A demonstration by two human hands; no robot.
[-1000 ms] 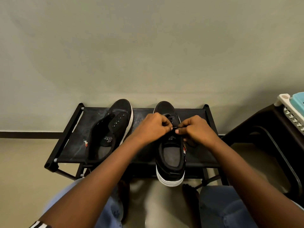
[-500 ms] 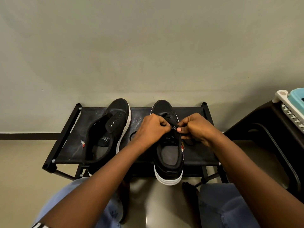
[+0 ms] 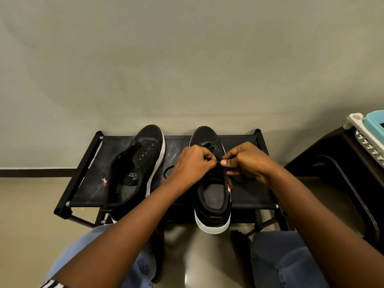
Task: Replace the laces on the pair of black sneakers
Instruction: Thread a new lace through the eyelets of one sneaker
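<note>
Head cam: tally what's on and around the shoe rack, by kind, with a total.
Black sneakers: 2, left sneaker with bare eyelets, right sneaker under both hands
Hands: 2, left hand and right hand, pinching a black lace over the eyelets
Laces seen: 1
Shoe rack: 1
Dark stool: 1
Basket: 1
Total: 8

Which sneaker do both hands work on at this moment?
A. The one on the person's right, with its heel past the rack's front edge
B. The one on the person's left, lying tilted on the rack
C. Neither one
A: the left hand and right hand pinch a lace over the right sneaker, while the left sneaker lies untouched.
</note>
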